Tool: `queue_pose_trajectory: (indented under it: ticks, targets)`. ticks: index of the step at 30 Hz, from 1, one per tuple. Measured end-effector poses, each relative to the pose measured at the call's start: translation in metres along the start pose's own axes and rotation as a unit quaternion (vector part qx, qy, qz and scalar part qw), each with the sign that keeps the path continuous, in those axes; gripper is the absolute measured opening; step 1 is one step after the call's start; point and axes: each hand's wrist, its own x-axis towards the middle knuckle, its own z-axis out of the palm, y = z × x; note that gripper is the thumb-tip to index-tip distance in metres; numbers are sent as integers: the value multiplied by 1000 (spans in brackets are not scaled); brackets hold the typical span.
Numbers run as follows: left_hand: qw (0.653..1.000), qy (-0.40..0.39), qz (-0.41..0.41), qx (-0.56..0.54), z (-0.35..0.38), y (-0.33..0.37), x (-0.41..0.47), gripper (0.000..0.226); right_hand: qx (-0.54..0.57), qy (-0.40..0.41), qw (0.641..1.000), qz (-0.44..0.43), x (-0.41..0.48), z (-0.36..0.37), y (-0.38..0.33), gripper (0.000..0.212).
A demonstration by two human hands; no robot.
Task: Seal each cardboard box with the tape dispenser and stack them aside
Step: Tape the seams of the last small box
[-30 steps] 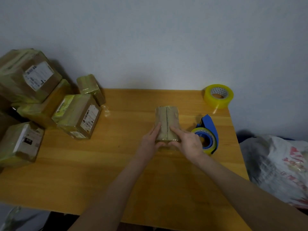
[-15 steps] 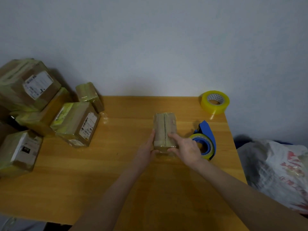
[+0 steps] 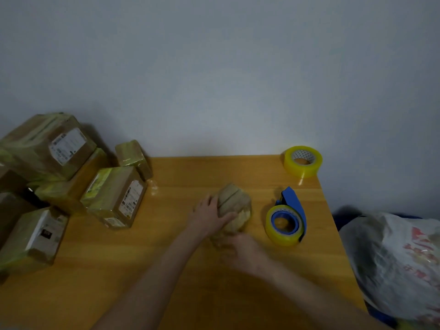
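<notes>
A small cardboard box (image 3: 234, 201) with a seam along its top sits tilted in the middle of the wooden table (image 3: 166, 270); it is blurred. My left hand (image 3: 209, 215) grips its left side, thumb across the near face. My right hand (image 3: 245, 252) is at its near lower end, fingers curled under it; the exact hold is blurred. The blue tape dispenser (image 3: 287, 220) with a yellow roll stands on the table just right of the box, untouched.
Several taped boxes with labels (image 3: 114, 196) are piled at the table's left end against the wall. A spare yellow tape roll (image 3: 302, 160) sits at the back right corner. A white plastic bag (image 3: 400, 263) lies off the table's right edge.
The box has been turned and tipped from lying flat and straight to an angle. My right hand slid from its top to its near end. The camera view shifted downward.
</notes>
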Motion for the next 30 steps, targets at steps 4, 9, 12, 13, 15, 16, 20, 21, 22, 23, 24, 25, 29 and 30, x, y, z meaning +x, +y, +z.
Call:
queue_pose_trajectory:
  ticks: [4, 9, 12, 13, 15, 16, 20, 21, 22, 23, 24, 25, 29, 30]
  targets:
    - [981, -29, 94, 165, -1, -5, 3, 106, -72, 91, 992, 57, -11, -23, 13, 23]
    - [925, 28, 263, 271, -1, -11, -1, 82, -80, 154, 976, 131, -4, -72, 42, 62]
    - [977, 146, 135, 83, 5, -6, -10, 68, -20, 77, 985, 155, 1, -66, 45, 75]
    - [983, 168, 67, -10, 9, -1, -14, 60, 0, 65, 985, 159, 1, -59, 45, 70]
    - [973, 138, -31, -181, 18, 11, -23, 56, -2, 72, 984, 165, 1, -48, 43, 58]
    - [965, 101, -45, -236, 24, 15, -27, 61, -16, 81, 983, 163, 1, -44, 42, 54]
    - [952, 67, 6, -298, 31, 19, -30, 62, -25, 105, 984, 139, -4, -41, 42, 36]
    - [951, 75, 28, -300, 29, 19, -29, 57, -28, 100, 985, 138, -5, -43, 43, 35]
    - [952, 87, 43, -290, 28, 19, -28, 52, -38, 93, 985, 138, -7, -46, 46, 36]
    - [958, 105, 50, -262, 28, 20, -27, 48, -53, 94, 984, 141, -8, -50, 51, 37]
    - [967, 122, 55, -216, 29, 23, -27, 44, -67, 107, 981, 150, -9, -57, 56, 41]
    - [978, 128, 62, -151, 31, 26, -27, 45, -74, 125, 974, 171, -9, -63, 62, 45]
    - [992, 55, 95, 56, 50, 36, -26, 80, -71, 128, 936, 320, -13, -85, 97, 67]
    - [992, 50, 95, 65, 51, 37, -24, 81, -67, 108, 929, 347, -13, -86, 105, 69]
